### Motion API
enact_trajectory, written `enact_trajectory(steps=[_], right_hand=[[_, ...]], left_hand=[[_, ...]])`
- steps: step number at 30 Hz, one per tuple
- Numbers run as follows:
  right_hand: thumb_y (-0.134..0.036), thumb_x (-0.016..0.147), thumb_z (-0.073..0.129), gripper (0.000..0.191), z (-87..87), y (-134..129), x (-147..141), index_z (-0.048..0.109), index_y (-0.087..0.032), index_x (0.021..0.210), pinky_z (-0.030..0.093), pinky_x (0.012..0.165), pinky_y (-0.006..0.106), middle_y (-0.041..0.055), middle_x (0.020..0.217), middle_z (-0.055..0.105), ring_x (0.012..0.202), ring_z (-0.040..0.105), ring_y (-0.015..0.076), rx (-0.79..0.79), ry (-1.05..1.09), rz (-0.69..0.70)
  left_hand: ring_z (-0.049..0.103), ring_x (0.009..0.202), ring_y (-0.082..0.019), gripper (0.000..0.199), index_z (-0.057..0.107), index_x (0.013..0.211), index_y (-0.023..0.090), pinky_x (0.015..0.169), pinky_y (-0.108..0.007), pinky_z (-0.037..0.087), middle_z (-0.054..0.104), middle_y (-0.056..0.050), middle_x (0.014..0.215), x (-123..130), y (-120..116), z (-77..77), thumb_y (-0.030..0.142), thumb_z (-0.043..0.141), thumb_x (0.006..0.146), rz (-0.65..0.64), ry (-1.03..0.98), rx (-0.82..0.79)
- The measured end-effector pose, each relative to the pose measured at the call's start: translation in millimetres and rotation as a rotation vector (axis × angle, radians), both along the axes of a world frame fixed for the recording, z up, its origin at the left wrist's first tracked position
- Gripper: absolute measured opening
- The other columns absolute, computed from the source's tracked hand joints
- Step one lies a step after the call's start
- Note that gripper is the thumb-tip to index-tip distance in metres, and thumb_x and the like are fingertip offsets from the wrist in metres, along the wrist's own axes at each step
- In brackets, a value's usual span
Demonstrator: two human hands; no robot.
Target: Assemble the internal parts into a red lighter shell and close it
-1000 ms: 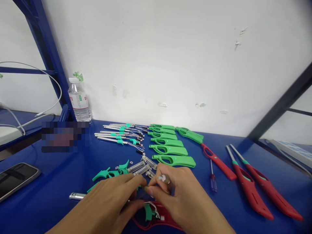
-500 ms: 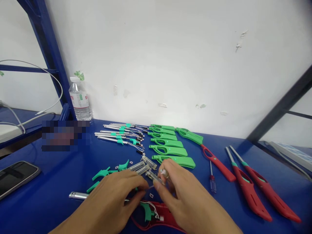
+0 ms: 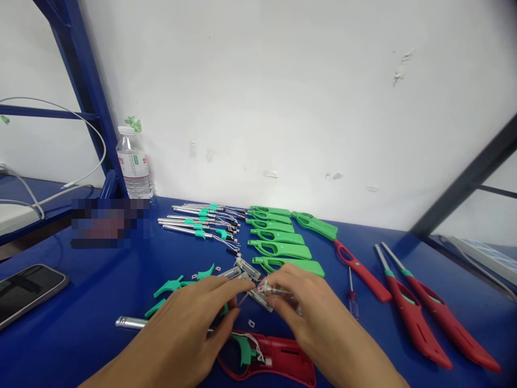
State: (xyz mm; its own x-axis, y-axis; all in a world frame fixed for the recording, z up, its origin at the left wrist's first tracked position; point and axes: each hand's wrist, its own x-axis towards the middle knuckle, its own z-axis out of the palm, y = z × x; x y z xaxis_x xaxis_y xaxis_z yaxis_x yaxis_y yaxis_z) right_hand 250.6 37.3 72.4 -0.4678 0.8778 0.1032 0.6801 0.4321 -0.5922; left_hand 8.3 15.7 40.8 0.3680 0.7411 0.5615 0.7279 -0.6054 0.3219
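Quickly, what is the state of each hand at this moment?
Left hand: closed, fingertips pinching a thin strand.
Right hand: closed, holding a small clear cylinder, partly hidden by the fingers.

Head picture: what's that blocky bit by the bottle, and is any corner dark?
Head view: coarse pixel blocks hide whatever is below the bottle, so I can't tell; head view: the wall is bright, with the top right corner darkened.

"Which parts of the person are visible?"
"A left hand and a right hand, both bare, with bare wrists and bare forearms."
"And their shape?"
"Slim fingers, smooth broad backs, narrowing toward the wrists."
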Motion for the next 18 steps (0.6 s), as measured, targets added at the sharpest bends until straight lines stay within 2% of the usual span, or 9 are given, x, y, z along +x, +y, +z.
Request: enact_trajectory(steps=[5,9,18], right_hand=[[-0.006,0.112,0.07,0.023,0.8,-0.8,-5.1,0.084,-0.024,0.11,0.053,0.095,0.039,0.0038,0.11,0.079,0.103,0.078,0.0251,-0.018,-0.067,-0.039],[-0.007,0.113,0.071,0.022,1.5,-0.6,-7.9,0.086,-0.024,0.114,0.052,0.092,0.039,0.0051,0.112,0.081,0.103,0.078,0.0264,-0.009,-0.071,-0.059],[-0.003,0.113,0.069,0.03,4.5,0.1,-6.7,0.09,-0.025,0.113,0.053,0.092,0.039,0.0043,0.109,0.079,0.102,0.077,0.0249,-0.012,-0.027,-0.046]], left_hand=[[0.09,0.103,-0.023,0.046,0.081,0.138,0.037,0.084,-0.034,0.073,0.09,0.002,0.12,-5.6,-1.1,-0.3,0.021,0.05,0.109,-0.032,0.102,-0.148],[0.089,0.112,-0.026,0.046,0.081,0.143,0.04,0.085,-0.036,0.073,0.088,0.0,0.126,-7.3,-2.5,-4.2,0.023,0.05,0.112,-0.036,0.125,-0.169],[0.09,0.099,-0.024,0.046,0.081,0.137,0.038,0.079,-0.035,0.07,0.09,0.005,0.115,-2.0,-2.4,0.4,0.02,0.052,0.107,-0.007,0.067,-0.116]])
